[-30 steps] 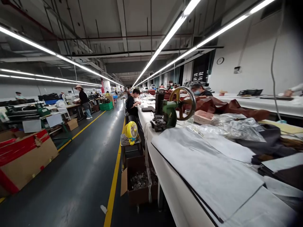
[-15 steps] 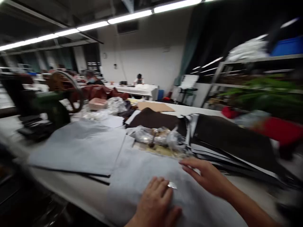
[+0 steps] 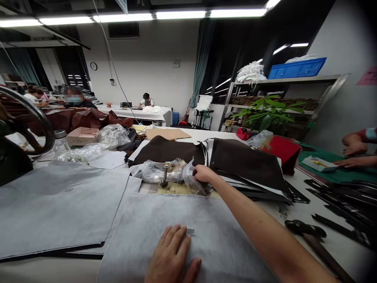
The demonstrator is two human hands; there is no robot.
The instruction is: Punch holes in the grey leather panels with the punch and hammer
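My left hand (image 3: 172,253) lies flat, fingers stretched, on a light grey sheet of material (image 3: 141,224). A small shiny patterned piece (image 3: 191,232) sits on that sheet at its fingertips. Beyond the sheet's far edge, my right hand (image 3: 203,173) has its fingers closed at the raised edge of a clear plastic bag (image 3: 193,185). The fingertips are partly hidden, and I cannot make out the bag's contents. To the left of that bag, a metal punch-like tool (image 3: 165,175) stands upright by more crumpled plastic.
Dark brown sheets (image 3: 247,165) are stacked behind my right arm. Another grey sheet (image 3: 59,204) lies left, near a machine's handwheel (image 3: 44,118). A hammer (image 3: 318,247) lies at right. A co-worker's hands (image 3: 353,153) are beside a white tray (image 3: 319,164).
My right hand has moved from the grey sheet's far edge to the plastic bag and closed on it. The left hand stays flat on the sheet. The view has turned right.
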